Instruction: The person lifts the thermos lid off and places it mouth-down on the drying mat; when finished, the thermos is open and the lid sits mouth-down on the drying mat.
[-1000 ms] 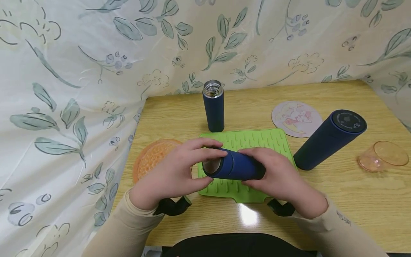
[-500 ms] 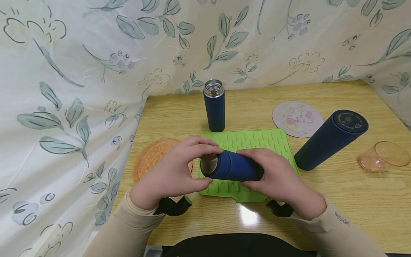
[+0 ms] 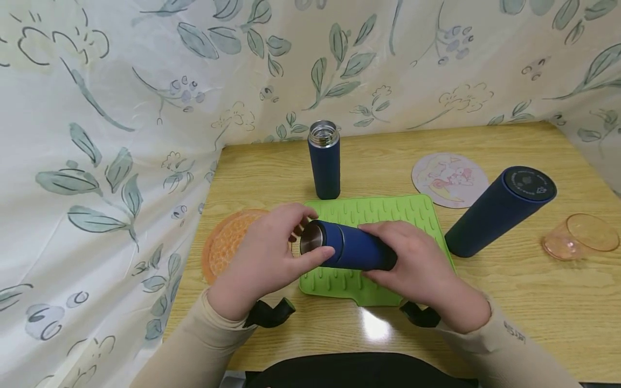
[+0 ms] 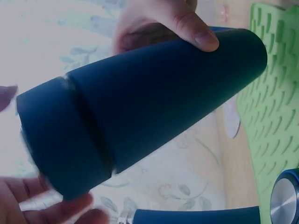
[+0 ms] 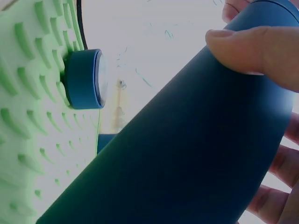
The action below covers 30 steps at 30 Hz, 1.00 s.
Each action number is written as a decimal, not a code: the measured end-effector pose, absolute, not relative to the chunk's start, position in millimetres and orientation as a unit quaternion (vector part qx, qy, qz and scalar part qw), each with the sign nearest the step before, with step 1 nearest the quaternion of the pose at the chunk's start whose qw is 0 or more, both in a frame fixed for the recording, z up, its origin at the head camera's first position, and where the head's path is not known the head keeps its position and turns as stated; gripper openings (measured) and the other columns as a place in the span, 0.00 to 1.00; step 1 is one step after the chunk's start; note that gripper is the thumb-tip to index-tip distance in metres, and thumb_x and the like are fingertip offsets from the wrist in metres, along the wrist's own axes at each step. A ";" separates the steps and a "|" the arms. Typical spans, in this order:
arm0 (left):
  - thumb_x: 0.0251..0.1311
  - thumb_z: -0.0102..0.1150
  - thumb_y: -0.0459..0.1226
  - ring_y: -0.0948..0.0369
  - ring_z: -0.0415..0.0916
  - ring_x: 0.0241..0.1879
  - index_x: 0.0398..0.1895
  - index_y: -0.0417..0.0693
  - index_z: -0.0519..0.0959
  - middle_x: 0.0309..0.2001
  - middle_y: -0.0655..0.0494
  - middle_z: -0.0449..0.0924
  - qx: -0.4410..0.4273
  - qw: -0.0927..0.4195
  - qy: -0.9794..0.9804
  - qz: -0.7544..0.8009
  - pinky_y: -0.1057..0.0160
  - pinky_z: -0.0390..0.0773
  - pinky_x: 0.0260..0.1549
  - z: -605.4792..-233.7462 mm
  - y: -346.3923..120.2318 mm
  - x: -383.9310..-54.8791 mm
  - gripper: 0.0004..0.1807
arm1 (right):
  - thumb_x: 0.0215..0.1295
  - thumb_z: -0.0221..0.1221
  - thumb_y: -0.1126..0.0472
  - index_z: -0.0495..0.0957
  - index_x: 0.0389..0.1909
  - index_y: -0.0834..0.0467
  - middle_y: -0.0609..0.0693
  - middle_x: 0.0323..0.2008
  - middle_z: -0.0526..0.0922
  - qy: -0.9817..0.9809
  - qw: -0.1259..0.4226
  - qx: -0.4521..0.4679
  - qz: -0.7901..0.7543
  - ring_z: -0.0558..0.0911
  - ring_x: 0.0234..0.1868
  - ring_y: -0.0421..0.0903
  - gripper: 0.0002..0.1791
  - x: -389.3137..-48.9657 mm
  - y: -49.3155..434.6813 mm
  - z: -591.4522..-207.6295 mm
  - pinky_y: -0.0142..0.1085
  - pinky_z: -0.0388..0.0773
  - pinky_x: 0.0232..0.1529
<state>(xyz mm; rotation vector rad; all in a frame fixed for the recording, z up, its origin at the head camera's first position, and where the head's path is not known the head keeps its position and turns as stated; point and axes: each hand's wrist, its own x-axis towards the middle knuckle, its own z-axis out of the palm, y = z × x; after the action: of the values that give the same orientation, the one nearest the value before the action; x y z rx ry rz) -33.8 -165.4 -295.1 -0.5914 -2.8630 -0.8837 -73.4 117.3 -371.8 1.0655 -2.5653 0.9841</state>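
Note:
A dark blue insulated flask point(image 3: 366, 248) lies tilted across both hands, its steel-topped cap point(image 3: 333, 240) toward the left. My right hand point(image 3: 417, 264) grips the body near its base, thumb on one side and fingers on the other. Around the cap, my left hand point(image 3: 269, 253) is loosened. In the left wrist view, several left fingers point(image 4: 60, 205) touch the cap's edge while the thumb point(image 4: 6, 97) stands apart from it. Under the flask, a loose blue cap point(image 5: 84, 79) sits on the green ridged mat point(image 3: 388, 210); the flask hides it in the head view.
Behind the mat stands an uncapped blue flask point(image 3: 325, 167). A larger blue flask point(image 3: 485, 221) with a black printed end up is at right, beside a pink transparent cup point(image 3: 579, 237). An orange round mat point(image 3: 223, 248) lies left, a pink round mat point(image 3: 451, 180) back right.
My left fingers have loosened from the cap, and the left thumb has come across in front of it. The flask has shifted slightly left, with my right hand still gripping it.

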 end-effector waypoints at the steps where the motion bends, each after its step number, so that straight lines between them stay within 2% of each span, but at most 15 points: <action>1: 0.60 0.81 0.57 0.55 0.84 0.55 0.69 0.49 0.81 0.62 0.53 0.85 -0.219 0.043 -0.934 -0.281 0.51 0.87 0.53 -295.7 -167.1 -34.3 0.39 | 0.40 0.90 0.60 0.84 0.67 0.54 0.52 0.57 0.92 -0.866 0.102 0.359 0.332 0.89 0.57 0.55 0.47 -73.7 117.7 -372.5 0.57 0.86 0.56; 3: 0.58 0.84 0.53 0.49 0.77 0.73 0.77 0.50 0.77 0.78 0.51 0.74 -0.283 0.042 -0.918 -0.274 0.46 0.83 0.67 -297.5 -170.9 -35.0 0.45 | 0.40 0.91 0.60 0.85 0.67 0.55 0.53 0.56 0.92 -0.868 0.106 0.353 0.332 0.90 0.56 0.56 0.47 -74.3 119.0 -373.8 0.58 0.86 0.56; 5: 0.58 0.86 0.44 0.45 0.63 0.84 0.80 0.50 0.75 0.86 0.48 0.64 -0.349 0.035 -0.898 -0.267 0.41 0.75 0.75 -299.1 -173.5 -35.4 0.46 | 0.40 0.91 0.60 0.85 0.67 0.55 0.54 0.56 0.92 -0.871 0.106 0.349 0.329 0.90 0.56 0.57 0.47 -74.8 120.3 -374.8 0.58 0.86 0.56; 6: 0.60 0.85 0.39 0.44 0.60 0.86 0.80 0.50 0.76 0.87 0.47 0.61 -0.374 0.030 -0.889 -0.263 0.42 0.74 0.76 -300.3 -174.3 -35.6 0.44 | 0.40 0.91 0.60 0.84 0.67 0.56 0.54 0.56 0.92 -0.873 0.103 0.346 0.329 0.90 0.57 0.57 0.47 -75.0 120.8 -375.0 0.59 0.86 0.57; 8: 0.64 0.77 0.28 0.44 0.57 0.87 0.78 0.50 0.78 0.86 0.45 0.62 -0.402 0.025 -0.878 -0.259 0.43 0.73 0.77 -302.8 -174.5 -35.7 0.38 | 0.41 0.90 0.60 0.84 0.68 0.55 0.54 0.57 0.91 -0.876 0.096 0.342 0.327 0.89 0.57 0.58 0.47 -75.0 121.7 -375.2 0.59 0.86 0.57; 10: 0.65 0.72 0.23 0.46 0.59 0.86 0.76 0.50 0.80 0.85 0.45 0.65 -0.406 0.028 -0.877 -0.255 0.45 0.73 0.77 -304.6 -174.1 -35.5 0.35 | 0.41 0.90 0.59 0.84 0.68 0.55 0.54 0.58 0.91 -0.877 0.090 0.342 0.326 0.89 0.58 0.58 0.47 -74.7 121.8 -375.1 0.59 0.86 0.58; 12: 0.65 0.71 0.22 0.47 0.66 0.83 0.74 0.49 0.82 0.82 0.45 0.70 -0.399 0.035 -0.878 -0.261 0.49 0.78 0.74 -305.9 -173.9 -35.5 0.34 | 0.41 0.90 0.59 0.84 0.68 0.55 0.53 0.58 0.91 -0.876 0.088 0.343 0.327 0.89 0.59 0.57 0.47 -74.3 121.4 -375.2 0.59 0.86 0.58; 16: 0.60 0.80 0.30 0.50 0.79 0.72 0.70 0.48 0.84 0.74 0.46 0.79 -0.368 0.047 -0.884 -0.286 0.52 0.85 0.64 -306.2 -174.4 -34.3 0.33 | 0.41 0.90 0.61 0.85 0.67 0.54 0.51 0.58 0.92 -0.871 0.087 0.351 0.331 0.89 0.58 0.56 0.46 -73.4 120.1 -376.0 0.59 0.85 0.59; 18: 0.59 0.83 0.37 0.55 0.84 0.61 0.68 0.48 0.85 0.67 0.50 0.84 -0.336 0.048 -0.894 -0.292 0.56 0.88 0.53 -306.1 -173.1 -34.0 0.32 | 0.41 0.90 0.61 0.85 0.66 0.53 0.50 0.57 0.92 -0.869 0.085 0.357 0.332 0.89 0.58 0.55 0.45 -73.4 120.3 -376.7 0.58 0.85 0.59; 21: 0.59 0.84 0.48 0.61 0.84 0.44 0.62 0.48 0.87 0.52 0.57 0.88 -0.271 0.045 -0.918 -0.287 0.61 0.86 0.42 -306.2 -169.8 -33.7 0.30 | 0.42 0.90 0.61 0.86 0.66 0.53 0.49 0.57 0.92 -0.866 0.077 0.365 0.334 0.89 0.58 0.54 0.44 -73.1 119.9 -377.7 0.58 0.85 0.59; 23: 0.61 0.80 0.54 0.63 0.81 0.36 0.58 0.49 0.87 0.43 0.60 0.88 -0.234 0.046 -0.931 -0.277 0.63 0.82 0.35 -306.6 -167.3 -33.7 0.28 | 0.42 0.90 0.61 0.86 0.66 0.52 0.48 0.57 0.92 -0.865 0.073 0.367 0.335 0.89 0.58 0.53 0.45 -72.7 119.5 -378.3 0.57 0.86 0.58; 24: 0.65 0.76 0.59 0.63 0.81 0.34 0.57 0.48 0.87 0.40 0.60 0.87 -0.223 0.047 -0.935 -0.271 0.63 0.82 0.35 -307.2 -166.6 -34.0 0.29 | 0.42 0.90 0.60 0.85 0.67 0.52 0.48 0.57 0.92 -0.864 0.071 0.369 0.336 0.89 0.57 0.53 0.45 -72.8 119.5 -378.9 0.57 0.86 0.58; 25: 0.68 0.71 0.64 0.62 0.81 0.33 0.57 0.48 0.87 0.40 0.60 0.88 -0.215 0.049 -0.938 -0.266 0.62 0.82 0.34 -307.9 -166.1 -34.1 0.32 | 0.42 0.90 0.60 0.85 0.67 0.52 0.48 0.57 0.92 -0.864 0.070 0.368 0.337 0.89 0.57 0.53 0.45 -73.1 119.6 -379.8 0.57 0.86 0.58; 27: 0.70 0.63 0.69 0.59 0.85 0.40 0.62 0.47 0.85 0.46 0.57 0.90 -0.216 0.056 -0.940 -0.258 0.58 0.85 0.38 -309.0 -166.7 -34.3 0.38 | 0.41 0.90 0.59 0.85 0.67 0.52 0.48 0.57 0.92 -0.864 0.069 0.364 0.340 0.89 0.57 0.53 0.46 -74.2 120.4 -381.5 0.57 0.86 0.58; 30: 0.68 0.68 0.67 0.54 0.86 0.61 0.73 0.48 0.80 0.68 0.52 0.85 -0.259 0.054 -0.927 -0.266 0.49 0.87 0.55 -310.9 -169.9 -34.9 0.42 | 0.42 0.90 0.59 0.85 0.68 0.52 0.50 0.58 0.91 -0.868 0.063 0.350 0.346 0.89 0.58 0.54 0.46 -76.8 123.5 -384.4 0.58 0.85 0.58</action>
<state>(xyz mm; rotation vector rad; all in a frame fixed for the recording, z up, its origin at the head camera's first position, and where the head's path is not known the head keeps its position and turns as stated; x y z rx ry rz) -34.9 -169.9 -310.9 -0.7879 -2.8155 -0.8081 -76.8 123.5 -384.4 1.0565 -2.6231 1.0445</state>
